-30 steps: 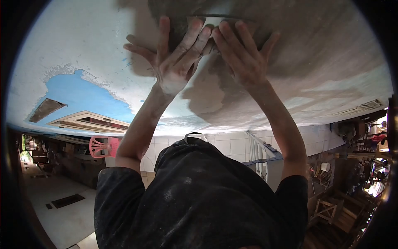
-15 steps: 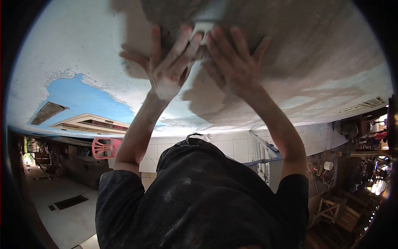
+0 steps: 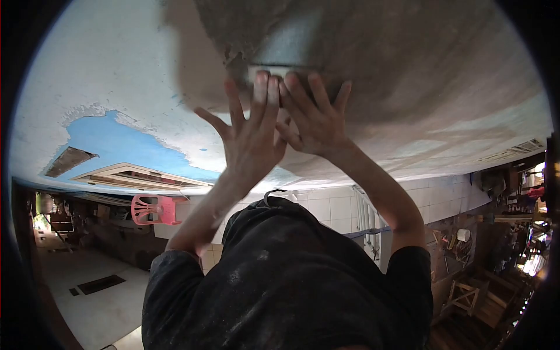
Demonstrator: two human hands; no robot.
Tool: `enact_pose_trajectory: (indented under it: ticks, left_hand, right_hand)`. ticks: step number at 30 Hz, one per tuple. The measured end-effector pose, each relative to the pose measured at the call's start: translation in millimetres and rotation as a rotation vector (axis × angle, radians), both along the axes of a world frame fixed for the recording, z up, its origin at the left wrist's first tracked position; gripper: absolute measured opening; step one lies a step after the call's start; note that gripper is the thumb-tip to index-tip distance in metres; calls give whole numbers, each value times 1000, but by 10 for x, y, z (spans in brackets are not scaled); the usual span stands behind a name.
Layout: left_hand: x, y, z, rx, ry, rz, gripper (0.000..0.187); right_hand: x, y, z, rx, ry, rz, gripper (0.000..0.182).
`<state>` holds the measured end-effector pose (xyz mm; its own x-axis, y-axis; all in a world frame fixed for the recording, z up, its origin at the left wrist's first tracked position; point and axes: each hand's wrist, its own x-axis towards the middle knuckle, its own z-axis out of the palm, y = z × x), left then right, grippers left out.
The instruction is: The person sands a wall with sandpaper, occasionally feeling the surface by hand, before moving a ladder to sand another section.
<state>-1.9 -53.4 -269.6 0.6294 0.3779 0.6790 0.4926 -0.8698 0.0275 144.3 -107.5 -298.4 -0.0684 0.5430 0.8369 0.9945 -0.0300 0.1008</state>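
Both my hands are raised against a patchy grey-white wall (image 3: 408,76), backs toward me. A wide, pale flat blade, seemingly a putty knife (image 3: 279,69), lies against the wall under my fingertips. My left hand (image 3: 254,131) presses it with index and middle fingers, the outer fingers spread wide. Close beside it, my right hand (image 3: 321,119) presses the blade's other side with its fingers fanned and its thumb turned inward. Most of the handle is hidden between the hands. A dark line runs along the blade's far edge.
Bright blue paint (image 3: 125,140) shows at left, beside a framed opening (image 3: 140,175). A pink plastic chair (image 3: 157,210) stands at lower left. A pale ladder (image 3: 366,216) is behind my right arm. Wooden furniture (image 3: 464,294) and clutter fill the right side.
Both hands and the putty knife have moved down in the view, toward my body. My left hand has shifted right and my right hand left, bringing them closer together.
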Motion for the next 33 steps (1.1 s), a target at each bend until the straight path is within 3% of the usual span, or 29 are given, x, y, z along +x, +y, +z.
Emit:
enact_pose_trajectory:
  ticks: [3, 6, 9, 12, 14, 22, 26, 29, 33]
  left_hand:
    - [25, -44, -40, 6, 11, 33, 79]
    - [144, -2, 157, 103, -11, 75, 87]
    - [151, -4, 378, 130, -24, 84, 87]
    - [114, 62, 28, 114, -35, 43, 87]
    - [26, -41, -232, -25, -4, 59, 77]
    - [97, -168, -148, -204, -45, -17, 79]
    - [265, 19, 71, 16, -212, -26, 78]
    - [250, 115, -77, 77, -213, -35, 76]
    - [136, 19, -343, -37, -82, 9, 73]
  right_hand:
    - [54, 22, -100, 21, -44, 3, 54]
    - [27, -12, 350, 24, -60, -53, 50]
    - [23, 87, 561, 183, -42, -20, 46]
    - [14, -19, 303, -2, -16, 17, 44]
    - [21, -9, -45, 2, -24, 49, 43]
    - [108, -128, 161, -72, -59, 76, 41]
    - [92, -18, 423, 64, -44, 22, 41]
    - [82, 0, 322, 62, -43, 24, 40]
    - [83, -10, -87, 1, -18, 54, 39]
